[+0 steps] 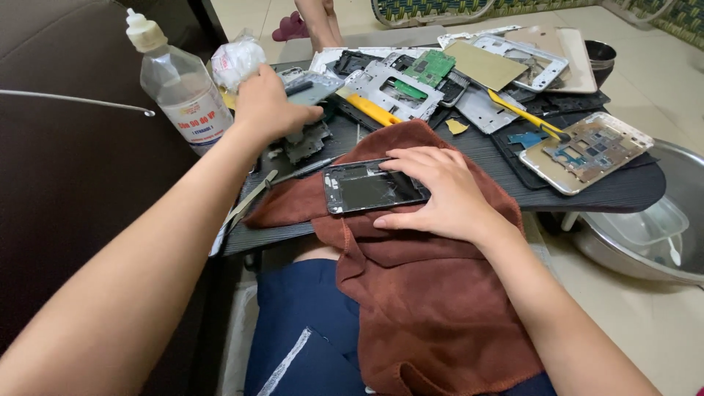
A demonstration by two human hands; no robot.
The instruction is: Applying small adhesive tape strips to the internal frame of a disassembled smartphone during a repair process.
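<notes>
A black phone with a cracked screen lies on a brown cloth draped over my lap and the edge of a dark board. My right hand rests on the phone's right end, fingers spread over it, holding it down. My left hand reaches to the far left of the board and lies over a small grey phone part, beside a wad of white tissue. Whether the left fingers grip the part is unclear.
A clear plastic bottle with a white cap stands at the left. Several stripped phone frames and circuit boards, a gold frame, a yellow-handled tool and metal tweezers crowd the board. A steel basin sits right. Another person's feet are beyond.
</notes>
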